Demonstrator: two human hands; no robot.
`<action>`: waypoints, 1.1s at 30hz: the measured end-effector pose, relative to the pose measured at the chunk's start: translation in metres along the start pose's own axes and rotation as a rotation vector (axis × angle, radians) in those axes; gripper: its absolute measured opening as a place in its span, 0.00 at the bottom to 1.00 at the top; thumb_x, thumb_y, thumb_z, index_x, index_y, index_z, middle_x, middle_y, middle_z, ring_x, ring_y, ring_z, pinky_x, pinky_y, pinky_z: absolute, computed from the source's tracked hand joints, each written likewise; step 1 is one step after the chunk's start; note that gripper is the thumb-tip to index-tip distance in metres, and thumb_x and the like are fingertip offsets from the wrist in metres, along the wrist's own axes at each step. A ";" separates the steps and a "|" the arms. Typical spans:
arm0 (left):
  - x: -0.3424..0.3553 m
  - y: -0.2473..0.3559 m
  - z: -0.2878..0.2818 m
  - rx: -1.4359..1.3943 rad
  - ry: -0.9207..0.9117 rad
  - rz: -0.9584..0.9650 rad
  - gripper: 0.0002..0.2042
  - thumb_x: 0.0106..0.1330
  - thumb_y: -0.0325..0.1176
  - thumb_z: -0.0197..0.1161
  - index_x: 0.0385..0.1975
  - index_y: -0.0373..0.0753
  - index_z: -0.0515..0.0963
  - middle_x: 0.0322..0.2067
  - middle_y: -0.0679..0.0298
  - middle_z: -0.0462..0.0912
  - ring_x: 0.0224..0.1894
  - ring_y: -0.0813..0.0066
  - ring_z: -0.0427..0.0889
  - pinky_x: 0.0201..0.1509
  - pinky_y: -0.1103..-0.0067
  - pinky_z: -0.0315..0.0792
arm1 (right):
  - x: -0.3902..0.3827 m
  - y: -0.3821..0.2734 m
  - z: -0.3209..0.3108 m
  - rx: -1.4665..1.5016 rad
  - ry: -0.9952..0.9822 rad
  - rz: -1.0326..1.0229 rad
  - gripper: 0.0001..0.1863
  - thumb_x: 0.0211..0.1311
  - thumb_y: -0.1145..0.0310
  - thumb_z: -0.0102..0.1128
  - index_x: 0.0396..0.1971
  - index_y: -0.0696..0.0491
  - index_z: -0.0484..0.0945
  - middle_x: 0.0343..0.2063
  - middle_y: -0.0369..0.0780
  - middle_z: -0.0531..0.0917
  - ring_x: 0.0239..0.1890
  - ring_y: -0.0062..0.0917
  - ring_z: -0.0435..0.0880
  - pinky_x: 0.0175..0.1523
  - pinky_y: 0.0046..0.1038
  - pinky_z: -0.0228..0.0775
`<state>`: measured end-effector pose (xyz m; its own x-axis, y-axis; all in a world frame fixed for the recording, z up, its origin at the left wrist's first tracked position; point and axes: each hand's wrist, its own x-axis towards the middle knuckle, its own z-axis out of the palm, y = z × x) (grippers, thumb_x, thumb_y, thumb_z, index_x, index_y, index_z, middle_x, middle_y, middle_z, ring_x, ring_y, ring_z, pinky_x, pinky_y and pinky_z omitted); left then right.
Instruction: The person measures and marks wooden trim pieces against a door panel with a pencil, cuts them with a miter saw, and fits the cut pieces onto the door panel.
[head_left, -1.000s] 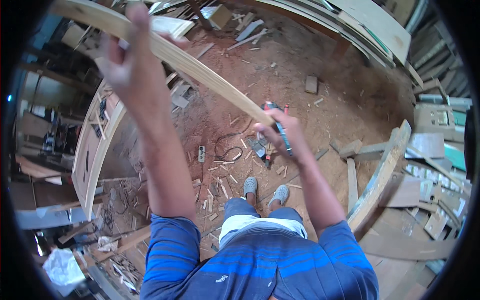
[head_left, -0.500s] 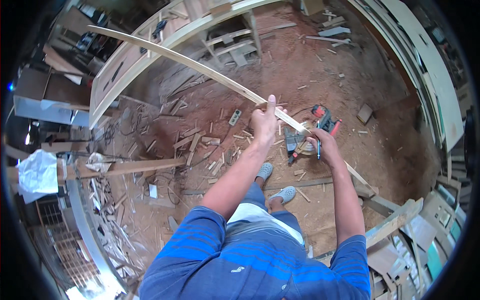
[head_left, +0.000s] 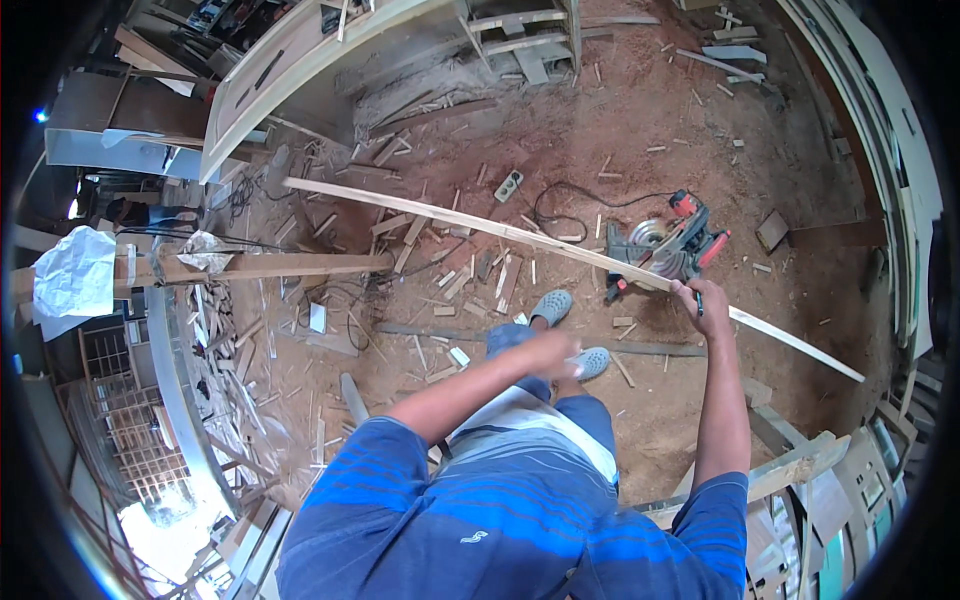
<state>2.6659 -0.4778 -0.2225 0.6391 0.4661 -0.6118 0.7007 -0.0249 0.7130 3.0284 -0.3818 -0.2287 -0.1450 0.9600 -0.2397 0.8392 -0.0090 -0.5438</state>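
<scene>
A long, thin wooden strip [head_left: 480, 225] runs slantwise across the view, from upper left to lower right. My right hand [head_left: 706, 308] is closed round it right of its middle. A slim dark pen-like thing [head_left: 700, 303] with a bluish tip also sits among those fingers. My left hand [head_left: 550, 356] is off the strip, low in front of my shorts and above the grey clogs; motion smears its fingers. Beyond the strip, on the floor, stands a red and black miter saw [head_left: 672, 240], its base partly behind the wood.
Wood offcuts [head_left: 460, 280] litter the dirt floor around a power strip [head_left: 509, 186] and its cord. A curved wooden frame [head_left: 290, 75] stands at far left, a wooden beam [head_left: 300, 264] juts in at left. Panels lean at right [head_left: 885, 150]; a timber [head_left: 790, 465] lies near my right elbow.
My left hand has let go of the strip and dropped toward my body. The strip has swung flatter and shifted right in my right hand.
</scene>
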 end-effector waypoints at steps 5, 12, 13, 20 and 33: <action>-0.063 -0.045 0.122 0.326 -0.029 -0.008 0.13 0.60 0.39 0.69 0.38 0.39 0.89 0.38 0.47 0.90 0.43 0.45 0.89 0.47 0.55 0.79 | -0.007 0.029 0.018 -0.082 -0.034 0.004 0.42 0.61 0.26 0.61 0.18 0.58 0.81 0.21 0.53 0.82 0.30 0.53 0.83 0.39 0.50 0.72; -0.060 -0.005 0.103 -0.371 -0.597 0.036 0.13 0.68 0.42 0.72 0.32 0.37 0.86 0.31 0.60 0.88 0.34 0.67 0.82 0.42 0.67 0.75 | -0.032 0.085 0.028 -0.219 -0.091 0.078 0.41 0.61 0.25 0.61 0.20 0.56 0.84 0.23 0.53 0.84 0.31 0.54 0.85 0.40 0.51 0.73; -0.054 -0.004 0.108 -0.415 -0.654 -0.003 0.14 0.69 0.42 0.72 0.31 0.36 0.85 0.29 0.61 0.87 0.32 0.69 0.80 0.41 0.67 0.74 | -0.032 0.088 0.030 -0.228 -0.092 0.096 0.41 0.61 0.25 0.61 0.20 0.56 0.84 0.23 0.53 0.84 0.31 0.54 0.85 0.40 0.51 0.73; -0.016 -0.041 0.233 -0.383 -0.220 0.205 0.29 0.67 0.47 0.74 0.62 0.36 0.76 0.56 0.46 0.83 0.58 0.48 0.81 0.64 0.64 0.75 | -0.018 0.088 0.051 -0.236 -0.188 0.120 0.41 0.61 0.24 0.58 0.23 0.54 0.86 0.27 0.53 0.87 0.36 0.53 0.85 0.46 0.51 0.74; 0.108 -0.099 0.138 -0.652 -0.995 0.036 0.21 0.75 0.49 0.69 0.55 0.37 0.85 0.40 0.63 0.90 0.39 0.76 0.88 0.48 0.74 0.82 | 0.036 0.184 0.155 -0.226 -0.187 0.217 0.42 0.59 0.23 0.59 0.23 0.54 0.87 0.27 0.53 0.87 0.38 0.53 0.86 0.49 0.51 0.75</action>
<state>2.7093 -0.5464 -0.4066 0.8221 -0.4239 -0.3801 0.5680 0.5646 0.5988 3.0963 -0.3922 -0.4626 -0.0266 0.8744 -0.4844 0.9526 -0.1247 -0.2775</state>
